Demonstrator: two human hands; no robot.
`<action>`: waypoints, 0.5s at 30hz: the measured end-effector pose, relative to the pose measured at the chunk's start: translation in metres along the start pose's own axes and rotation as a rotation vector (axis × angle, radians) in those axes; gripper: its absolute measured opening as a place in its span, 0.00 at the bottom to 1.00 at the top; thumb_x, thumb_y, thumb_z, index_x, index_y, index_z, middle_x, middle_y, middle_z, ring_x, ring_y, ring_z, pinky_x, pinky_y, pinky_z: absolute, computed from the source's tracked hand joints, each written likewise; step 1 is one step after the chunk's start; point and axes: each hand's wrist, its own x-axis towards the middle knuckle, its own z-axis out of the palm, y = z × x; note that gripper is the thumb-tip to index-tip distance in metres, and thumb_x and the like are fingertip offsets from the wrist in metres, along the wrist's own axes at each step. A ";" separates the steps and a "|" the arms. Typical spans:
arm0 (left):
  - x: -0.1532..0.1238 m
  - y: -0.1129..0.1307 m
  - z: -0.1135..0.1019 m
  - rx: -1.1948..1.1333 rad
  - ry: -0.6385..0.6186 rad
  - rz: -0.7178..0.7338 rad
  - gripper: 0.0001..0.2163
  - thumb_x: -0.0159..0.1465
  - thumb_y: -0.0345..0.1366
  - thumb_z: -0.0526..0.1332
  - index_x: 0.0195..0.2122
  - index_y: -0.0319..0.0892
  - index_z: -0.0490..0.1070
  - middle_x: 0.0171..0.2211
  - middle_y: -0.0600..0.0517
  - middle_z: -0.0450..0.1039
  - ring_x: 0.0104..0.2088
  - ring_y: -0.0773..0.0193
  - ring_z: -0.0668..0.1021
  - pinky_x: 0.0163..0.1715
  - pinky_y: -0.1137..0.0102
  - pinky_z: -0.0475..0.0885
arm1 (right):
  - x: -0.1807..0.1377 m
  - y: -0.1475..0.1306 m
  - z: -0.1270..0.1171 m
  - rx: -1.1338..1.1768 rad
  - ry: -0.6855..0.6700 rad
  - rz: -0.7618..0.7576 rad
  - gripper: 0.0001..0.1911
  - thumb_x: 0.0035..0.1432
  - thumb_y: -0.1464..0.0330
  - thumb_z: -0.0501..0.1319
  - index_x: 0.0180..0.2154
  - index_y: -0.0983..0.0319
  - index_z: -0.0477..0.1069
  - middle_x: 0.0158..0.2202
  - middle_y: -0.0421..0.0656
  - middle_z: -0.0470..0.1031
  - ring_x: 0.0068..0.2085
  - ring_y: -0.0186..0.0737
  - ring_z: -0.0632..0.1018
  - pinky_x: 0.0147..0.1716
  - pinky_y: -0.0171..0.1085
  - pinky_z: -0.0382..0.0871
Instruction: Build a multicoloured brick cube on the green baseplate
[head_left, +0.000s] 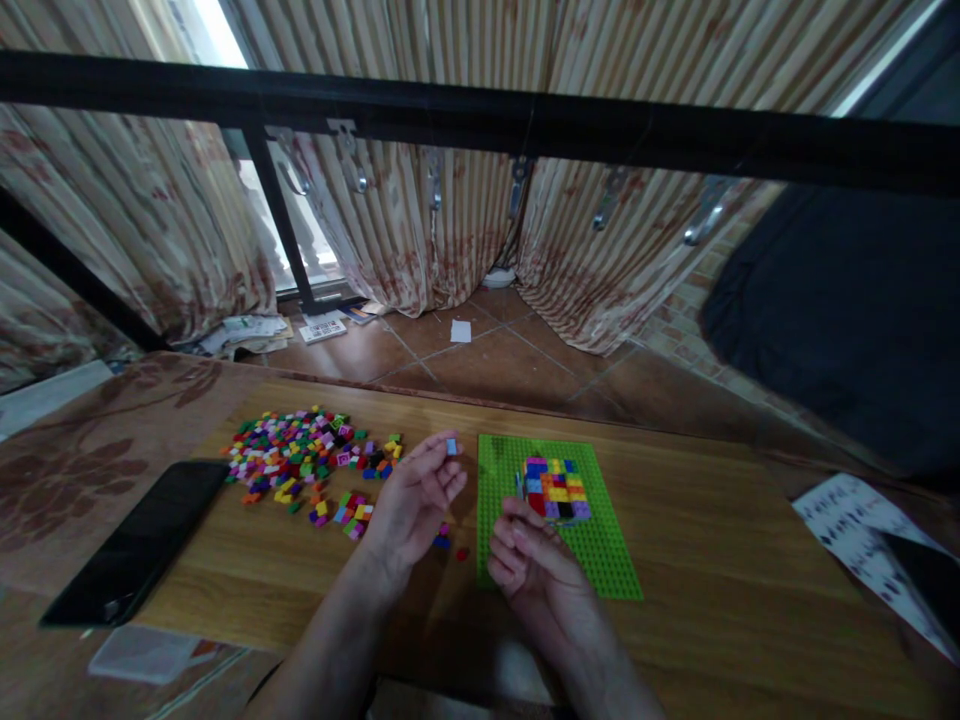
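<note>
Working at a wooden table [675, 640], looking under a black rail [480, 115] toward striped curtains [450, 230] and a tiled floor [487, 350].

Pinching a small pale-blue brick [451, 446] between thumb and forefinger of the left hand [412, 500], palm turned up, other fingers loosely spread. Holding the brick raised off the wood, just beside the 10 o'clock corner of the green baseplate [600, 545].

Resting the right hand [525, 555] over the 7 o'clock part of the baseplate, fingers curled inward, fingertips near the 7 o'clock corner of the block of coloured bricks [556, 488] seated on the plate. Not managing to tell whether gripping anything there, nor whether touching the block.

Noting a pile of loose bricks [300, 455] at 9 o'clock from the left hand, a black phone [135, 550] farther out at 8 o'clock, a few stray pieces [442, 540] at 5 o'clock under the palm, and a printed paper [847, 520] at 3 o'clock from the baseplate.

Judging the pinch thin: gripping so small a brick by the fingertips alone, risking a slip and a drop among the stray pieces, hard to pick out again. Judging also a risk of the left wrist sweeping those strays toward the near edge, and of any push sliding the plate across smooth wood, seeing nothing fixing it down.
</note>
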 end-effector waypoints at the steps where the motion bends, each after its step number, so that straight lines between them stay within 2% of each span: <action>1: 0.000 0.001 0.000 -0.064 -0.036 -0.026 0.08 0.58 0.26 0.65 0.40 0.38 0.75 0.31 0.54 0.76 0.27 0.73 0.77 0.36 0.74 0.76 | 0.000 0.000 0.000 -0.012 -0.009 -0.002 0.18 0.38 0.70 0.77 0.35 0.61 0.79 0.23 0.33 0.68 0.21 0.23 0.62 0.21 0.26 0.57; 5: -0.002 0.002 0.003 -0.203 -0.170 -0.063 0.06 0.62 0.26 0.61 0.40 0.39 0.73 0.33 0.54 0.76 0.29 0.71 0.78 0.43 0.68 0.77 | 0.000 0.001 0.000 -0.045 0.001 -0.046 0.19 0.41 0.69 0.76 0.39 0.61 0.79 0.25 0.34 0.69 0.22 0.24 0.63 0.22 0.27 0.58; 10: -0.008 -0.002 0.006 -0.239 -0.261 -0.103 0.07 0.62 0.27 0.62 0.41 0.41 0.73 0.34 0.55 0.75 0.31 0.71 0.77 0.47 0.63 0.76 | -0.005 0.000 0.003 -0.098 -0.014 -0.062 0.22 0.49 0.64 0.72 0.47 0.59 0.76 0.28 0.38 0.73 0.23 0.27 0.65 0.23 0.29 0.60; 15: -0.011 -0.006 0.008 -0.178 -0.283 -0.135 0.09 0.59 0.28 0.65 0.42 0.41 0.73 0.34 0.56 0.74 0.31 0.71 0.76 0.41 0.69 0.77 | -0.006 0.003 0.003 -0.187 -0.073 -0.070 0.21 0.53 0.63 0.70 0.49 0.59 0.75 0.27 0.38 0.73 0.23 0.28 0.66 0.23 0.30 0.60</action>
